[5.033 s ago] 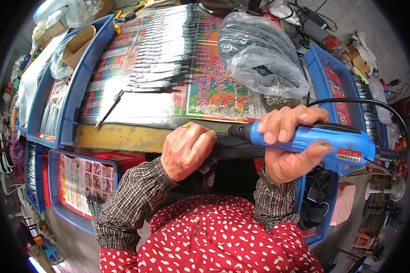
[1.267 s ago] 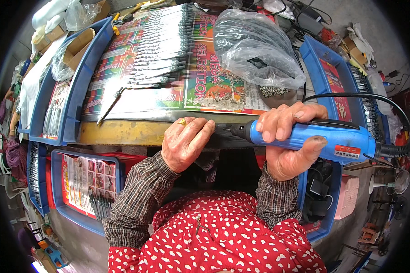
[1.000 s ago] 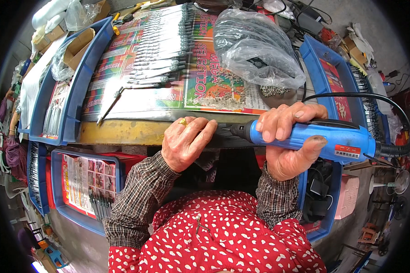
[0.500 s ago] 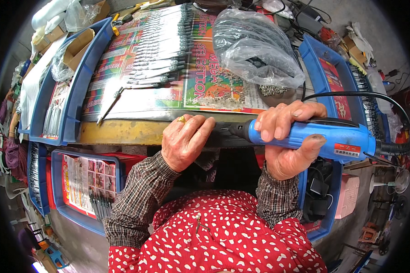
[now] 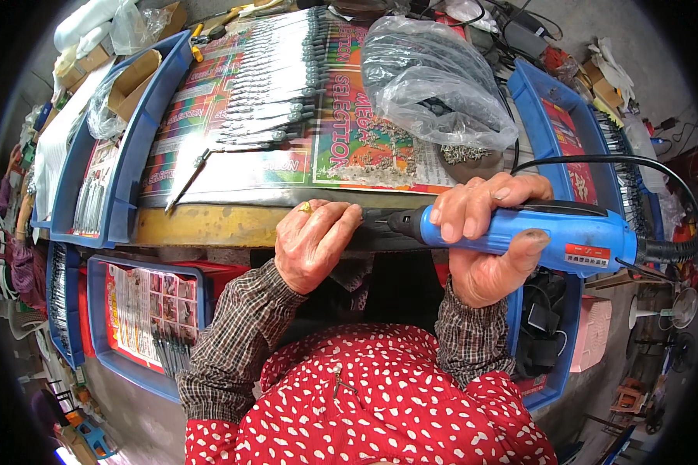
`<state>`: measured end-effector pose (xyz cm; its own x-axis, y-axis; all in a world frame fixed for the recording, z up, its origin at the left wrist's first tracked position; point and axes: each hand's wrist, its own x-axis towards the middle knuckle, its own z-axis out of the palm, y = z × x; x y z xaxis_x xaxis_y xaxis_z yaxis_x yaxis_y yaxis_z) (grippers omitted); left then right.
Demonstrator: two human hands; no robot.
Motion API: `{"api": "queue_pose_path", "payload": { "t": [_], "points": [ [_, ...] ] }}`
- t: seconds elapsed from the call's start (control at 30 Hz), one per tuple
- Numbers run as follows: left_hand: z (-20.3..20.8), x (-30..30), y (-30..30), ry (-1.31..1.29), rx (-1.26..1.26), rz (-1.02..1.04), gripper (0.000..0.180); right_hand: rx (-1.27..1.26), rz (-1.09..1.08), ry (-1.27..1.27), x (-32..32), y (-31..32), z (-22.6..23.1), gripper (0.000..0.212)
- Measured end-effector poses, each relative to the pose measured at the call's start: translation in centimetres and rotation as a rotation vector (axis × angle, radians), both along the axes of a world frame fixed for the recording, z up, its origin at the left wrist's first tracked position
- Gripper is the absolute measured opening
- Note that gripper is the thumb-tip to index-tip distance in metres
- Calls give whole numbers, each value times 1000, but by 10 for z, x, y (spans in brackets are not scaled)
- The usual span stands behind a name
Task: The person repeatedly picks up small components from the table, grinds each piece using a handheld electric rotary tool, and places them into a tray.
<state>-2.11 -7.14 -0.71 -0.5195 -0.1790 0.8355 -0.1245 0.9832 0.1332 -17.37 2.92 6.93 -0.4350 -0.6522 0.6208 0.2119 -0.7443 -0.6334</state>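
A blue electric screwdriver (image 5: 551, 236) lies sideways in my right hand (image 5: 473, 213), its fingers over the top and the thumb below. Its dark nose points left, toward my left hand (image 5: 314, 244). That hand is closed at the front edge of the table, knuckles up, with a yellow ring on one finger; whatever its fingers hold is hidden. The screwdriver's tip ends close to these fingers. Beyond them, one slim metal piece with a dark joint (image 5: 186, 182) rests apart from a long row of similar pieces (image 5: 275, 93).
Small screws (image 5: 388, 151) lie scattered on the printed sheet, and more fill a round dish (image 5: 473, 159). Behind stands a clear plastic bag (image 5: 438, 74) of dark parts. Blue trays (image 5: 116, 186) flank the table. A black cable (image 5: 605, 160) curves round at the right.
Both hands stay almost in place. The screwdriver and my right hand have shifted very slightly left, and the left hand a touch as well.
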Motion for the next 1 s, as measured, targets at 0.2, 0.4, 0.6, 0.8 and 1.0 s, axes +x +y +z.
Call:
{"api": "queue_pose_path", "payload": {
  "t": [0.2, 0.4, 0.6, 0.8, 1.0],
  "points": [
    [2, -1, 1, -5, -17, 6, 30, -19, 6, 11, 0, 0, -1, 44],
    [3, 0, 3, -25, 22, 23, 29, -57, 24, -18, 5, -3, -1, 43],
    [1, 0, 3, 1, 58, 4, 26, -62, 49, -31, 11, -7, -2, 44],
    [3, 1, 3, -17, 70, -17, 28, -41, 25, -43, 13, -8, -4, 45],
    [2, 2, 5, -22, 100, 8, 26, -49, 13, -54, 12, -7, -1, 47]
  ]
}}
